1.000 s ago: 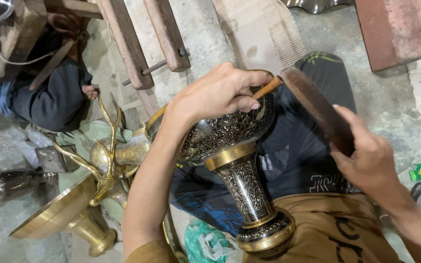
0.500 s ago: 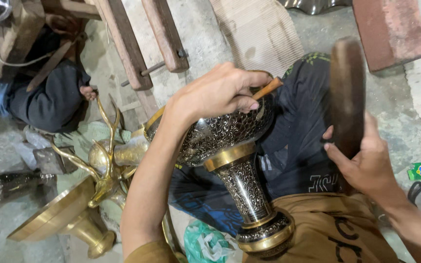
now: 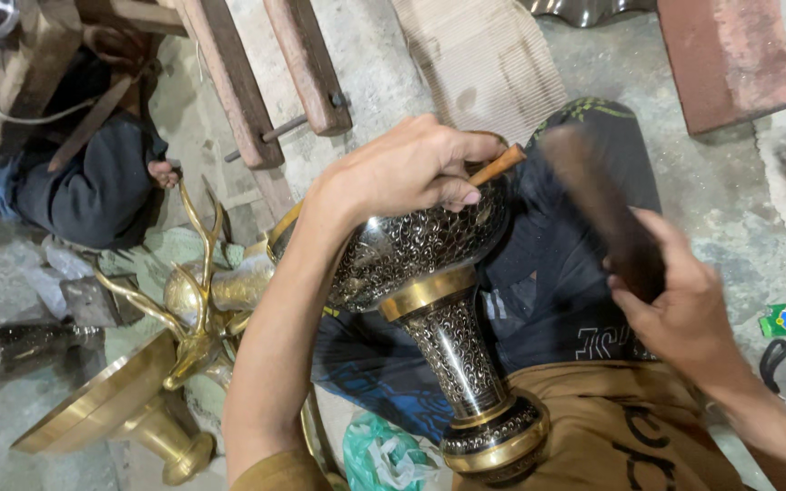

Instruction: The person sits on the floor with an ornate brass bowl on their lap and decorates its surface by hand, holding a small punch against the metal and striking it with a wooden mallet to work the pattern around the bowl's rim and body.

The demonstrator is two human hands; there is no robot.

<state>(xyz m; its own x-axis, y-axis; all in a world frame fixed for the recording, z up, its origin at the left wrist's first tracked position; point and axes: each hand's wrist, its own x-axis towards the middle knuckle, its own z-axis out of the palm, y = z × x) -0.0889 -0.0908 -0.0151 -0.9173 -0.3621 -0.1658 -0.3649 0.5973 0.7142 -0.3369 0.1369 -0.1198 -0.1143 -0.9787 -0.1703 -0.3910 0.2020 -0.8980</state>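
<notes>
Now chisel (image 3: 498,165) pinched in left hand (image 3: 411,168) fingers, tip against engraved vase (image 3: 411,250), mallet (image 3: 602,205) in right hand (image 3: 680,314)

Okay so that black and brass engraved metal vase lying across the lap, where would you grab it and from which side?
Grip the black and brass engraved metal vase at its narrow stem, coming from above. The stem is slim and bare, flanked by the wide bowl and the flared foot, which would probably stop slipping. The left hand covers the bowl, and the right hand holds a dark striker.
</notes>
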